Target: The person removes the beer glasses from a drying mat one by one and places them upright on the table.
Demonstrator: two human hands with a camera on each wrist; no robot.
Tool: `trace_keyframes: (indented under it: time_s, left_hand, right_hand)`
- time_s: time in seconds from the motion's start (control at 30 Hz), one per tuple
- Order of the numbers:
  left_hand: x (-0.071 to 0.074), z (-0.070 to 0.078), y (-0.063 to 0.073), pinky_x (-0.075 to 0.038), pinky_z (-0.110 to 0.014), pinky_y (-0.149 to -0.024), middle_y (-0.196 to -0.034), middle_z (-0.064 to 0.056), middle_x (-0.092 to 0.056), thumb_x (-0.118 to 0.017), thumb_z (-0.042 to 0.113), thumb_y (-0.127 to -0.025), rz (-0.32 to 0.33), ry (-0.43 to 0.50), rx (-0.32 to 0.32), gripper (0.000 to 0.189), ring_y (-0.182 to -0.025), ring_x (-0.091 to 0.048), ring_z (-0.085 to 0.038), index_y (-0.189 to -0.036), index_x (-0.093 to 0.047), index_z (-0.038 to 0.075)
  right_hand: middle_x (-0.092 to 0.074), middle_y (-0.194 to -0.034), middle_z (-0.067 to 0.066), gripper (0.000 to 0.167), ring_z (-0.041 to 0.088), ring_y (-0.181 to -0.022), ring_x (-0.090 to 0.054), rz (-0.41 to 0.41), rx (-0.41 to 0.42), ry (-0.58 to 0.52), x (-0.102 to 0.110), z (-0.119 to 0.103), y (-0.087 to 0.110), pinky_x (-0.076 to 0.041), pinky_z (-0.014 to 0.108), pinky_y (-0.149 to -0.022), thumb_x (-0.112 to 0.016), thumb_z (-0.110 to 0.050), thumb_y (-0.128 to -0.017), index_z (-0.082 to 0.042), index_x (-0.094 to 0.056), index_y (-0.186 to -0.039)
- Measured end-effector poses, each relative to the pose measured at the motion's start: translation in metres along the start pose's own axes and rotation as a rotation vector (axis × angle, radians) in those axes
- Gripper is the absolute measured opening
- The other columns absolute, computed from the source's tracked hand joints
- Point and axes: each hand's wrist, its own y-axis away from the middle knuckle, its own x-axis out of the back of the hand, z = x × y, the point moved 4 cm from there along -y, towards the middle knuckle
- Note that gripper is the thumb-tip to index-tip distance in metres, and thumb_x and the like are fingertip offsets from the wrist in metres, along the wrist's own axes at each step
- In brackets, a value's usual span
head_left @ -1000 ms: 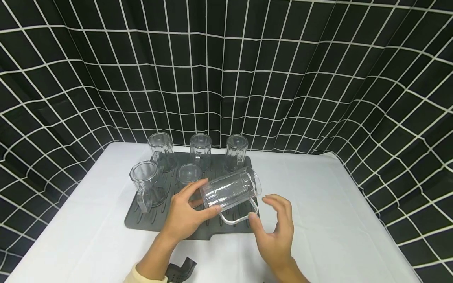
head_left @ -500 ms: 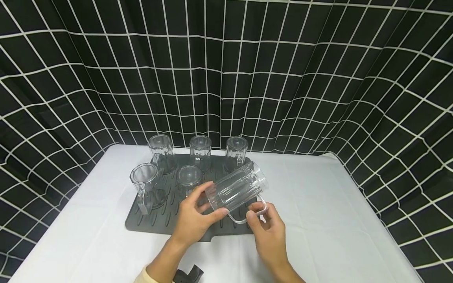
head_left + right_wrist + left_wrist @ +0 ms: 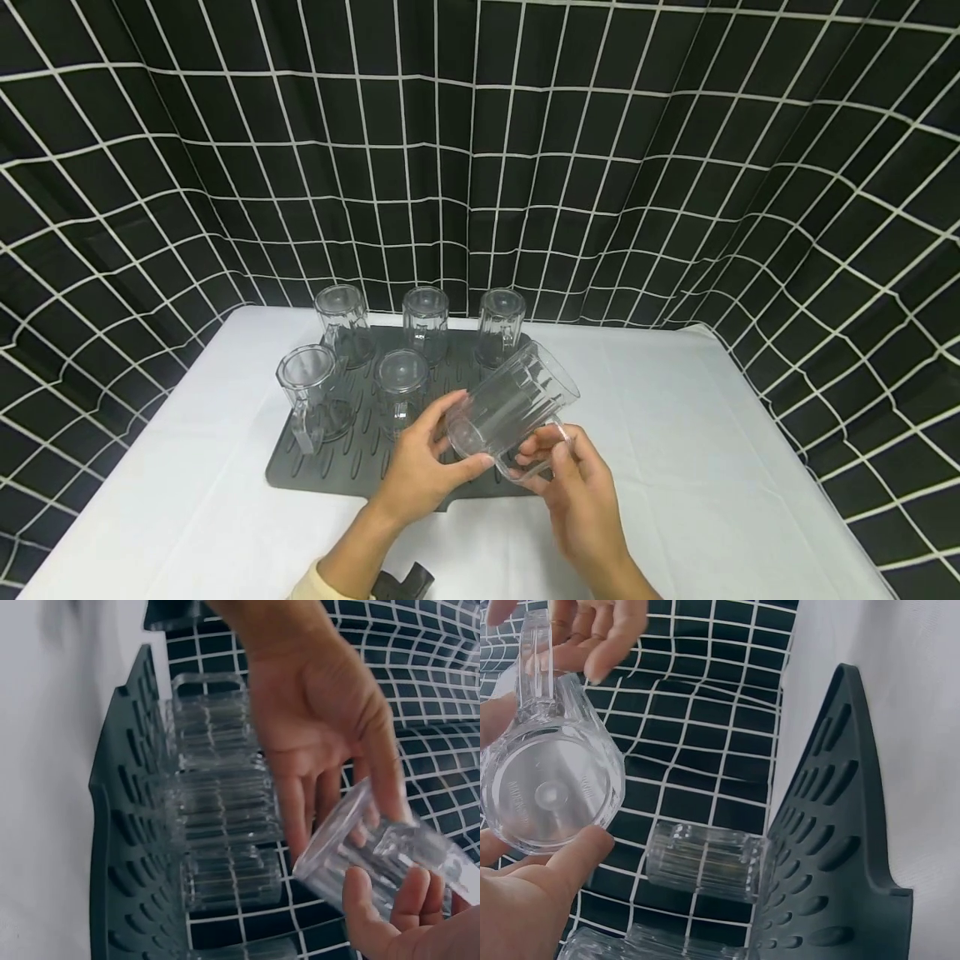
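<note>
A clear glass mug [image 3: 517, 400] is held tilted above the drying mat [image 3: 330, 475], its mouth toward the upper right and its handle toward the front. My left hand [image 3: 427, 458] grips it around the base, thumb on the near side. The round bottom of the mug [image 3: 551, 787] faces the left wrist view. My right hand [image 3: 585, 500] holds the handle, its fingers curled through the loop and its thumb on top. In the right wrist view the left hand [image 3: 315, 712] reaches down onto the base end.
Several matching glass mugs stand upside down on the ribbed grey mat, among them a front left mug [image 3: 307, 392], a front middle mug [image 3: 402, 375] and a back right mug [image 3: 501, 325]. White cloth [image 3: 712, 467] covers the table. A black grid-patterned curtain [image 3: 600, 150] hangs behind.
My right hand, apart from the mug at first, has come onto the handle and curled its fingers through it. The mug has shifted slightly right, and its mouth has turned more toward the head camera.
</note>
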Motion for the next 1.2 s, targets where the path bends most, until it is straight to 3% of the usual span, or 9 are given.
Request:
trace_keyframes:
  time_s: [0.17, 0.33, 0.63, 0.93, 1.2]
  left_hand:
    - [-0.003, -0.005, -0.001, -0.036, -0.032, -0.105, -0.147, -0.014, -0.038, -0.082, 0.013, -0.078, -0.042, -0.045, -0.006, 0.083, -0.134, -0.038, -0.03, -0.145, -0.035, 0.002]
    - [-0.006, -0.01, -0.002, -0.035, -0.031, -0.106, -0.146, -0.016, -0.039, -0.08, 0.009, -0.079, -0.08, -0.055, -0.012, 0.082, -0.133, -0.039, -0.032, -0.146, -0.033, 0.002]
    - [-0.009, -0.016, -0.002, -0.036, -0.033, -0.106, -0.147, -0.019, -0.037, -0.08, 0.01, -0.08, -0.094, -0.086, 0.006, 0.083, -0.132, -0.041, -0.034, -0.146, -0.03, 0.0]
    - [-0.011, -0.016, -0.001, -0.041, -0.036, -0.103, -0.144, -0.012, -0.044, -0.082, 0.012, -0.078, -0.06, -0.165, 0.019, 0.085, -0.129, -0.044, -0.029, -0.146, -0.033, 0.006]
    - [-0.012, -0.012, -0.001, -0.039, -0.03, -0.105, -0.144, -0.014, -0.04, -0.082, 0.005, -0.077, -0.065, -0.101, -0.008, 0.084, -0.129, -0.043, -0.032, -0.146, -0.033, 0.006]
  right_hand:
    - [-0.052, -0.105, 0.013, 0.038, 0.02, -0.097, -0.054, -0.031, -0.045, -0.134, -0.003, -0.004, 0.0, -0.054, 0.047, -0.087, -0.017, -0.014, -0.107, 0.0, -0.052, -0.117]
    - [-0.054, -0.1, 0.011, 0.039, 0.021, -0.094, -0.055, -0.009, -0.092, -0.215, -0.005, -0.004, 0.0, -0.054, 0.047, -0.087, -0.02, -0.015, -0.108, 0.0, -0.056, -0.113]
    - [-0.058, -0.086, 0.009, 0.027, 0.023, -0.082, -0.061, 0.14, -0.159, -0.143, -0.009, -0.002, 0.003, -0.056, 0.045, -0.081, -0.04, -0.008, -0.105, 0.003, -0.061, -0.09]
    - [-0.062, -0.084, 0.009, 0.022, 0.023, -0.083, -0.064, 0.13, -0.104, -0.085, -0.008, -0.002, 0.005, -0.056, 0.041, -0.083, -0.045, 0.002, -0.101, 0.004, -0.061, -0.085]
    - [-0.062, -0.083, 0.013, 0.02, 0.024, -0.082, -0.064, 0.184, -0.038, 0.037, -0.003, -0.007, 0.006, -0.055, 0.037, -0.084, -0.048, 0.007, -0.098, 0.018, -0.052, -0.082]
